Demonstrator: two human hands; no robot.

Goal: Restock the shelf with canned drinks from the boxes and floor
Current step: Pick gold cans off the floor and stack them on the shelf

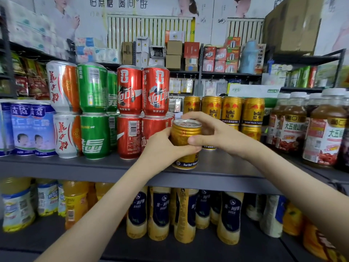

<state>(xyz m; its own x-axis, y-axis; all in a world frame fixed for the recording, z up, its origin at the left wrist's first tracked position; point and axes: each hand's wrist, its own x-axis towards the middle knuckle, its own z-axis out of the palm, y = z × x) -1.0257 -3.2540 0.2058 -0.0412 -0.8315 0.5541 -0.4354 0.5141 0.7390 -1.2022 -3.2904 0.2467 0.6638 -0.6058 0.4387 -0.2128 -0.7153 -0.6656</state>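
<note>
A gold Red Bull can (pixel 186 133) stands upright near the front edge of the grey shelf (pixel 75 167). Both hands hold it: my left hand (pixel 162 148) wraps it from the left, and my right hand (pixel 209 133) grips it from the right, thumb across its front and fingers behind its top. Behind it, stacked gold Red Bull cans (pixel 230 110) fill the shelf's back. To the left stand stacked red cola cans (pixel 143 110), green cans (pixel 94 110) and white-orange cans (pixel 64 110).
Blue-white cans (pixel 28 127) sit at the far left, and brown juice bottles (pixel 321 129) at the right. Yellow and navy bottles (pixel 185 214) fill the lower shelf. Small boxes (pixel 173 53) line the upper shelf. A bare strip of shelf lies right of the held can.
</note>
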